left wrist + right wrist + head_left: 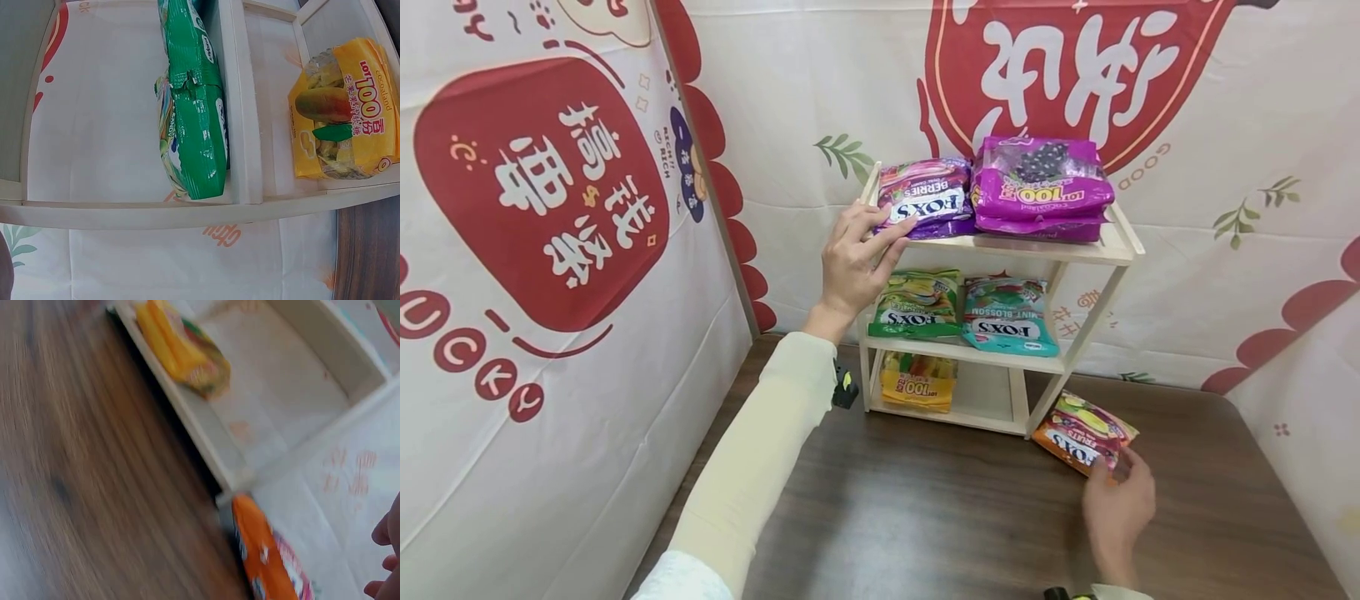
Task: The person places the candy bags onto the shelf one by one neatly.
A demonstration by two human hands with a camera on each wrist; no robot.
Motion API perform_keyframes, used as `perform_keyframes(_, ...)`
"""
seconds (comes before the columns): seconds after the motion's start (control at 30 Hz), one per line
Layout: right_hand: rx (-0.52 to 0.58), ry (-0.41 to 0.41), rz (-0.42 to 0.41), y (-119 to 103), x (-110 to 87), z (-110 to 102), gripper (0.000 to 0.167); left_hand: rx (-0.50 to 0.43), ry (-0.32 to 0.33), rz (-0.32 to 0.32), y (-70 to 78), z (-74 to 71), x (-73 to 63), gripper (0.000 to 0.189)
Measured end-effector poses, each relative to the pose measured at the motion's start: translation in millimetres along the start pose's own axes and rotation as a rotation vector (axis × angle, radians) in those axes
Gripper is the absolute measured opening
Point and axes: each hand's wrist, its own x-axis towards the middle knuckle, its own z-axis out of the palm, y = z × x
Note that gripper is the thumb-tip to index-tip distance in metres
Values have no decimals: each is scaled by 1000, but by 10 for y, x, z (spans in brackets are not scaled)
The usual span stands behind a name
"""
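On the top shelf, my left hand [855, 268] rests its extended fingers on the lower left corner of a purple Fox's Berries candy bag [928, 196]. My right hand [1120, 504] is at the near corner of an orange and red Fox's Fruits candy bag [1086, 429], which lies on the table against the rack's right leg. In the blurred right wrist view, the fingertips [381, 531] show at the right edge, apart from the orange side of that bag [265, 562]. The wooden rack [1037, 362] has three levels.
A magenta Lot 100 bag [1041, 187] sits beside the Berries bag. Green [917, 307] and teal Mint Blossom [1009, 315] Fox's bags share the middle shelf. A yellow Lot 100 bag [919, 383] lies on the bottom level. Printed cloth [790, 83] encloses the brown table [880, 500].
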Motion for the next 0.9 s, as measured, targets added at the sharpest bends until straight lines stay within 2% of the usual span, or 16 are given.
perform_keyframes(0.17, -37, -46, 176, 268, 218, -102, 53, -1, 2, -3, -4, -6, 0, 23)
perform_keyframes(0.33, -39, -126, 329, 454, 334, -72, 63, -5, 18, 5, -9, -3, -12, 22)
perform_keyframes(0.53, -35, -151, 381, 583, 370, 65, 68, -11, 22, 6, -16, 2, -15, 23)
perform_keyframes(0.7, -6, -155, 423, 561, 365, 158, 68, -13, 19, 5, -10, 11, -11, 23)
perform_keyframes(0.9, 39, -158, 432, 528, 352, 248, 64, -12, 8, -3, -6, 22, -13, 24)
